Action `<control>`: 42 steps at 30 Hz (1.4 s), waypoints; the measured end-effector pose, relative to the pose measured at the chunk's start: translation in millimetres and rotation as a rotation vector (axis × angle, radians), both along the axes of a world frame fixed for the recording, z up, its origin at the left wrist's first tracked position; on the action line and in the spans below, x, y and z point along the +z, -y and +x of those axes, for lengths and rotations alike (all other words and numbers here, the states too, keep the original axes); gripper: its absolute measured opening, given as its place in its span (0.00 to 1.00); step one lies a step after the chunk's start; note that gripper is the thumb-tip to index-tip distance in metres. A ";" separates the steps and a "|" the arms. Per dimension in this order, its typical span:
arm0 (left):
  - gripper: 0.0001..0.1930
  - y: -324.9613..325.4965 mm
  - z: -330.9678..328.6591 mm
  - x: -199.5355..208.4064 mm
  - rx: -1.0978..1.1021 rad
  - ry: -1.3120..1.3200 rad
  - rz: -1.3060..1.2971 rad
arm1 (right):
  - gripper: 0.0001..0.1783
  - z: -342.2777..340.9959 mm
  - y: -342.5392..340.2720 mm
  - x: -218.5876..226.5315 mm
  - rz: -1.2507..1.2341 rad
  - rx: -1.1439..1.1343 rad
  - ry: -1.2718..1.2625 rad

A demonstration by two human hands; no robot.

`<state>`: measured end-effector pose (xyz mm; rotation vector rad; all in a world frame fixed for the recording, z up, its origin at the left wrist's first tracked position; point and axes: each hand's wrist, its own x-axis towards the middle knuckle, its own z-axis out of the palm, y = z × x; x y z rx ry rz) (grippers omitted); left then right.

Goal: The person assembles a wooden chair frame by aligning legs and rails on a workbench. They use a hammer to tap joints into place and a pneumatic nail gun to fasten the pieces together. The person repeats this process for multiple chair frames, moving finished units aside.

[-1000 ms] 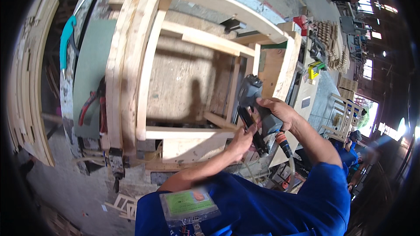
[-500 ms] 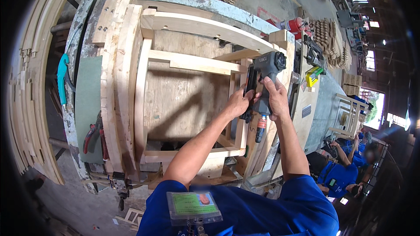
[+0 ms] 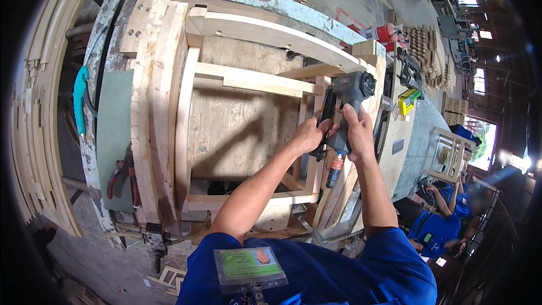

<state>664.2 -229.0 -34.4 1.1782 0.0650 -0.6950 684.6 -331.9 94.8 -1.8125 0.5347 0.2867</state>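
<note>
A dark grey pneumatic nail gun [image 3: 351, 86] is held between both hands over the right side of a pale wooden frame [image 3: 257, 79]. My right hand [image 3: 359, 131] wraps round its handle, with the thumb on top. My left hand [image 3: 311, 135] grips the black magazine, its fingertips partly hidden behind it. An orange and black air fitting [image 3: 335, 165] hangs from the handle's lower end. The frame lies flat on the bench, with a crossbar [image 3: 254, 83] spanning its upper part.
Pliers with red handles [image 3: 134, 183] and a teal air blow gun [image 3: 81, 99] lie at the left. A second nail gun [image 3: 407, 68] and a yellow-green tool [image 3: 407, 101] rest at the right. Wood strips [image 3: 42, 118] are stacked far left. Co-workers in blue [image 3: 435, 229] are at right.
The nail gun and both hands have shifted very slightly right and down within the picture, along with the whole scene. My grip stays the same.
</note>
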 end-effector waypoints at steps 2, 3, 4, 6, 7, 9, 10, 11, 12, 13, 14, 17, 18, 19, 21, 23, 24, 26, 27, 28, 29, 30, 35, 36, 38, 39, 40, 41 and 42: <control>0.22 -5.5 0.6 10.0 -0.039 0.086 0.067 | 0.19 -8.4 5.4 1.9 0.061 -0.018 0.028; 0.24 -10.4 -0.8 15.7 -0.041 0.121 0.130 | 0.19 -18.5 6.4 6.1 0.123 -0.032 0.036; 0.26 -15.8 -3.0 22.4 -0.052 0.163 0.198 | 0.18 -29.1 9.8 8.5 0.191 -0.056 0.051; 0.29 -28.6 7.6 36.4 -0.098 0.292 0.319 | 0.19 -45.0 8.7 12.9 0.252 -0.100 0.182; 0.31 -36.7 16.1 44.1 -0.141 0.377 0.376 | 0.19 -51.5 6.4 16.6 0.312 -0.163 0.223; 0.36 -46.5 32.3 49.5 -0.174 0.590 0.475 | 0.22 -47.0 -2.1 23.5 0.462 -0.273 0.260; 0.35 -49.1 40.1 57.0 -0.228 0.605 0.460 | 0.20 -46.7 -5.3 16.8 0.480 -0.337 0.312; 0.35 -49.4 48.7 56.3 -0.248 0.631 0.465 | 0.20 -41.5 -11.2 11.6 0.424 -0.381 0.337; 0.35 -48.7 56.6 56.1 -0.267 0.655 0.470 | 0.19 -36.9 -15.0 5.4 0.368 -0.425 0.360; 0.34 -49.6 61.9 49.8 -0.218 0.733 0.525 | 0.19 -31.1 -16.1 -8.5 0.361 -0.419 0.412; 0.34 -50.0 66.4 50.2 -0.248 0.714 0.547 | 0.17 -28.1 -20.5 -15.7 0.332 -0.438 0.443; 0.34 -49.6 76.3 53.6 -0.340 0.632 0.596 | 0.19 -25.1 -26.2 -35.1 0.323 -0.472 0.480; 0.34 -49.8 79.2 55.0 -0.343 0.642 0.601 | 0.20 -25.2 -27.2 -41.1 0.330 -0.480 0.487; 0.34 -50.8 79.0 52.1 -0.337 0.642 0.604 | 0.21 -23.9 -30.6 -42.0 0.334 -0.478 0.486; 0.33 -52.0 79.4 46.9 -0.300 0.657 0.608 | 0.22 -21.1 -34.7 -41.5 0.343 -0.481 0.519; 0.33 -50.0 77.3 46.4 -0.245 0.684 0.603 | 0.23 -21.5 -32.7 -42.9 0.339 -0.459 0.528; 0.33 -50.3 75.2 46.2 -0.260 0.665 0.610 | 0.22 -23.3 -33.0 -43.6 0.348 -0.466 0.524; 0.32 -49.3 74.6 47.9 -0.284 0.642 0.623 | 0.22 -23.4 -33.7 -41.6 0.364 -0.477 0.531; 0.32 -48.3 73.6 48.9 -0.264 0.657 0.617 | 0.20 -23.6 -34.3 -40.8 0.357 -0.492 0.540; 0.32 -48.7 70.8 47.9 -0.239 0.668 0.614 | 0.19 -24.5 -37.6 -37.9 0.352 -0.501 0.546; 0.32 -48.9 69.0 46.9 -0.215 0.678 0.612 | 0.18 -25.0 -40.8 -35.7 0.347 -0.509 0.552; 0.32 -48.2 70.0 45.9 -0.224 0.674 0.606 | 0.17 -24.6 -39.3 -38.9 0.329 -0.501 0.546; 0.33 -51.0 52.6 36.4 -0.002 0.733 0.567 | 0.17 -28.0 -40.9 -26.3 0.270 -0.356 0.498; 0.33 -59.7 42.4 32.0 0.092 0.736 0.558 | 0.17 -30.0 -54.1 -13.0 0.246 -0.284 0.484; 0.34 -86.7 13.3 43.7 0.183 0.430 0.407 | 0.19 -41.0 -74.6 1.8 0.141 -0.063 0.448; 0.35 -102.7 -5.1 46.6 0.306 0.253 0.276 | 0.20 -44.8 -79.0 4.6 0.062 0.097 0.431; 0.36 -118.6 -21.0 52.8 0.418 0.084 0.140 | 0.21 -47.0 -83.6 6.2 -0.019 0.244 0.420; 0.38 -141.2 -39.1 75.8 0.498 -0.070 -0.062 | 0.28 -39.5 -86.7 3.9 -0.389 0.500 0.705; 0.40 -169.8 -54.8 112.0 0.591 -0.226 -0.268 | 0.35 -38.1 -110.5 23.4 -0.452 0.590 0.627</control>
